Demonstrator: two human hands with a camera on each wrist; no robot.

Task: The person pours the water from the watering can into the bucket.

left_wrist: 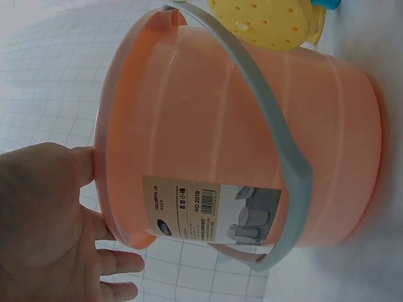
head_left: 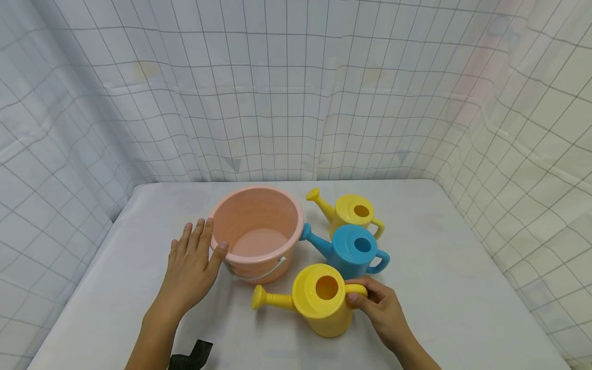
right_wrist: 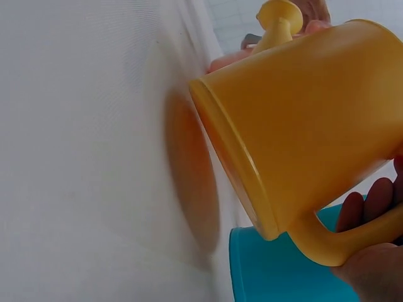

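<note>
Fingers extended, my left hand [head_left: 191,267] rests against the left side of the rim of a pink bucket [head_left: 270,264]. The left wrist view shows this bucket [left_wrist: 220,126] upright, with its grey handle hanging down and a label on its side. My right hand [head_left: 381,311] grips the handle of a yellow watering can [head_left: 324,313], whose spout points left. In the right wrist view, the can [right_wrist: 308,119] is tilted, its base raised off the table above its shadow. Just behind it stands a blue watering can [head_left: 349,252], spout towards the bucket.
A second yellow watering can [head_left: 353,210] stands farther back, right of the bucket. The white-covered table [head_left: 444,288] is enclosed by white grid-patterned curtains [head_left: 277,92]. Something black [head_left: 191,357] shows by my left forearm at the bottom edge.
</note>
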